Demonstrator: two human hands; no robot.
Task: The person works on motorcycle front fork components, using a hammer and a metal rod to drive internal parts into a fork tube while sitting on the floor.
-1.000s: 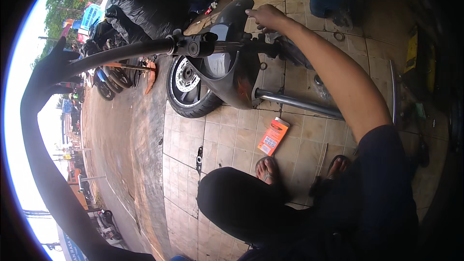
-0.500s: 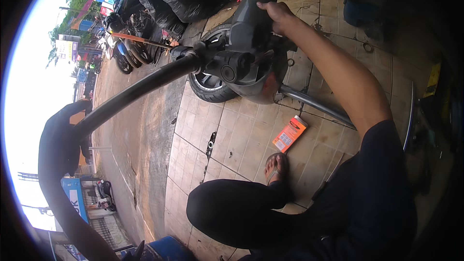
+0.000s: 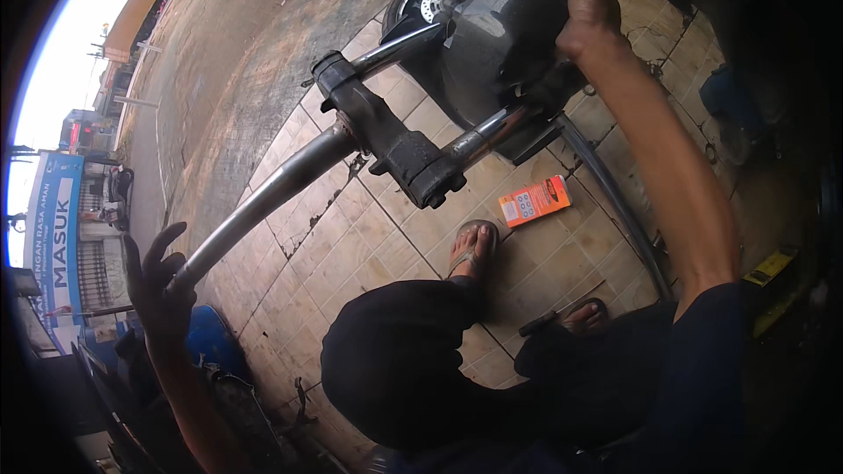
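Note:
A motorcycle front fork stands tilted in front of me, its black fork clamp point(image 3: 386, 136) turned up toward me. From the clamp a long metal steering stem point(image 3: 263, 211) runs down to the left. My left hand point(image 3: 162, 290) is at the stem's free end, which sits against the palm; two fingers stretch out past it while the others look curled by the tube. My right hand point(image 3: 588, 13) grips the edge of the dark front mudguard point(image 3: 509, 26), thumb along its top. Behind the mudguard shows part of the front wheel point(image 3: 439, 0) with its brake disc.
An orange box point(image 3: 534, 202) lies on the tiled floor point(image 3: 351, 250) near my sandalled feet. A curved dark tube point(image 3: 615, 202) passes under my right forearm. At lower left is a blue drum point(image 3: 215, 342); a yellow object point(image 3: 773, 265) lies at right. Beyond the tiles runs the street point(image 3: 228, 61).
The fork assembly has swung round, so its clamp and both fork tubes now face me. My left hand has come lower, fingers loosened. My right hand has moved right with the mudguard.

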